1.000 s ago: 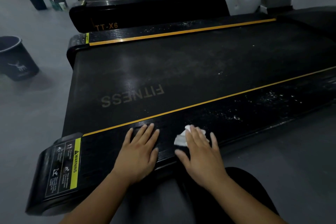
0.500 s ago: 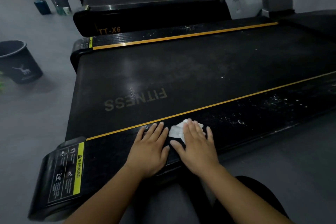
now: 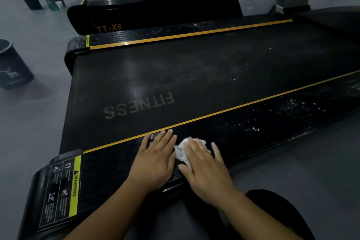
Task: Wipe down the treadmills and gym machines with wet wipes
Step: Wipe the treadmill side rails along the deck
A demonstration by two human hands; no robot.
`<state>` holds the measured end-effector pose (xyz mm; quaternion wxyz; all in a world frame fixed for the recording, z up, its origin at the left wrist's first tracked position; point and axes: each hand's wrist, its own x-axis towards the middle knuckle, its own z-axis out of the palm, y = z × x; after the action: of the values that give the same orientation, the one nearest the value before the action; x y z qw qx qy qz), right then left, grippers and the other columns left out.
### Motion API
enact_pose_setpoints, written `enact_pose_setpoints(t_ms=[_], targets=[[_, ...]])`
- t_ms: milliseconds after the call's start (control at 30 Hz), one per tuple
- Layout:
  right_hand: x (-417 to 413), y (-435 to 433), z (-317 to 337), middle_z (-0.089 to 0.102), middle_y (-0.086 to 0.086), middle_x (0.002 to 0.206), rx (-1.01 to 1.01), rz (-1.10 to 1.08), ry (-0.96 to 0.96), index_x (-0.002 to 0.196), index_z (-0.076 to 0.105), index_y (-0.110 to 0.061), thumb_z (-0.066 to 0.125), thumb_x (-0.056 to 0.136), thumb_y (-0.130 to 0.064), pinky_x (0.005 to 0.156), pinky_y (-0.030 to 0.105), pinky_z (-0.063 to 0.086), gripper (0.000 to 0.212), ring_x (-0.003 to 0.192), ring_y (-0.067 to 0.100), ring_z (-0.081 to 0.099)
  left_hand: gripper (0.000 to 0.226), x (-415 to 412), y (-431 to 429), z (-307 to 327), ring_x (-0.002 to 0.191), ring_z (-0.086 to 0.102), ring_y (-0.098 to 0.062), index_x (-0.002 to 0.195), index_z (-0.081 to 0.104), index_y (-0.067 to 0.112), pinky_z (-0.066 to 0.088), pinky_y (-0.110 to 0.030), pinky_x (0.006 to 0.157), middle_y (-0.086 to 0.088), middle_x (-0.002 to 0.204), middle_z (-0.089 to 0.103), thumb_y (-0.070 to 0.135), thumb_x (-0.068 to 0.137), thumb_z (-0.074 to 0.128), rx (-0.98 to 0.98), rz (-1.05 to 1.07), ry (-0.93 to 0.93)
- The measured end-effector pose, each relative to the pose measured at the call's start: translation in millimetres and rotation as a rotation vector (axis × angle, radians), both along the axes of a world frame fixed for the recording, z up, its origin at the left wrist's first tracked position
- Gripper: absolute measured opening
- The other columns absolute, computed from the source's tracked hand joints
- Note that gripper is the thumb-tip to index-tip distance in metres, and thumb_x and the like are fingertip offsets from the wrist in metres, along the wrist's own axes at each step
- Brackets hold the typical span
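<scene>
Treadmill (image 3: 194, 76) fills view, FITNESS belt dusty. Dark bin (image 3: 11, 66) on floor off its rear end. My left hand (image 3: 155, 161) flat on treadmill's near side rail (image 3: 272, 122), fingers straight, holding nothing. My right hand (image 3: 206, 169) just beside, fingers spread, pressing crumpled wet wipe (image 3: 182, 152) onto same rail.

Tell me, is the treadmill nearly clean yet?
Not yet. The near side rail by the warning sticker looks speck-free. The right hand presses a white wipe onto that rail, with the left hand flat beside it. White specks farther along the rail, the far rail, the dusty belt and the treadmills behind look unwiped.
</scene>
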<state>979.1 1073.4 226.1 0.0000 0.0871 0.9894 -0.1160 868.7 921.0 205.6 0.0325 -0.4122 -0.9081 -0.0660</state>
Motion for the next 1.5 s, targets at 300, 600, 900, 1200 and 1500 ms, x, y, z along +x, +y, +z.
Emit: enact_pose_setpoints(t_ms=[300, 600, 900, 1200, 1500], targets=[[-47.2, 11.2, 1.6, 0.010, -0.002, 0.170, -0.021, -0.072, -0.042, 0.161, 0.014, -0.020, -0.007, 0.085, -0.067, 0.124, 0.045, -0.005, 0.092, 0.156, 0.013, 0.003, 0.066, -16.5, 11.0, 1.9, 0.151, 0.030, -0.021, 0.153, 0.043, 0.010, 0.013, -0.035, 0.123, -0.007, 0.161, 0.037, 0.044, 0.100, 0.023, 0.057, -0.099, -0.139], [-63.6, 40.7, 7.4, 0.007, -0.003, 0.170, -0.031, -0.178, -0.065, 0.161, 0.014, -0.021, 0.004, 0.095, -0.064, 0.125, 0.047, -0.005, 0.080, 0.156, 0.013, 0.000, 0.080, -14.6, 11.2, 10.4, 0.156, -0.003, -0.008, 0.163, 0.012, 0.022, -0.011, -0.023, 0.121, 0.009, 0.167, -0.001, 0.056, 0.091, -0.002, 0.026, -0.069, -0.179], [-20.9, 62.7, 0.1, 0.015, -0.003, 0.169, 0.052, -0.170, -0.063, 0.161, 0.019, -0.021, -0.005, 0.087, -0.067, 0.123, 0.047, -0.005, 0.090, 0.155, 0.013, 0.009, 0.068, -16.1, 11.4, 11.8, 0.156, -0.001, -0.009, 0.161, 0.018, 0.034, -0.006, -0.031, 0.124, 0.014, 0.167, 0.003, 0.059, 0.098, 0.013, -0.003, -0.130, -0.182], [26.3, 49.8, 0.6, 0.029, 0.001, 0.165, 0.042, -0.107, -0.055, 0.157, 0.032, -0.017, 0.016, 0.094, -0.067, 0.122, 0.047, 0.004, 0.083, 0.153, 0.015, 0.023, 0.069, -12.5, 12.7, 12.8, 0.154, -0.005, -0.003, 0.159, 0.015, 0.043, -0.005, -0.035, 0.125, 0.020, 0.165, 0.000, 0.068, 0.095, 0.012, -0.026, -0.126, -0.173], [51.8, 36.2, -5.8, 0.047, 0.004, 0.155, 0.111, -0.001, -0.005, 0.148, 0.050, -0.014, 0.036, 0.094, -0.064, 0.115, 0.050, 0.018, 0.075, 0.144, 0.018, 0.042, 0.068, -0.1, 23.8, 10.9, 0.154, 0.021, -0.017, 0.154, 0.042, 0.034, 0.011, -0.041, 0.124, 0.009, 0.164, 0.030, 0.058, 0.096, 0.013, -0.026, -0.005, -0.174]])
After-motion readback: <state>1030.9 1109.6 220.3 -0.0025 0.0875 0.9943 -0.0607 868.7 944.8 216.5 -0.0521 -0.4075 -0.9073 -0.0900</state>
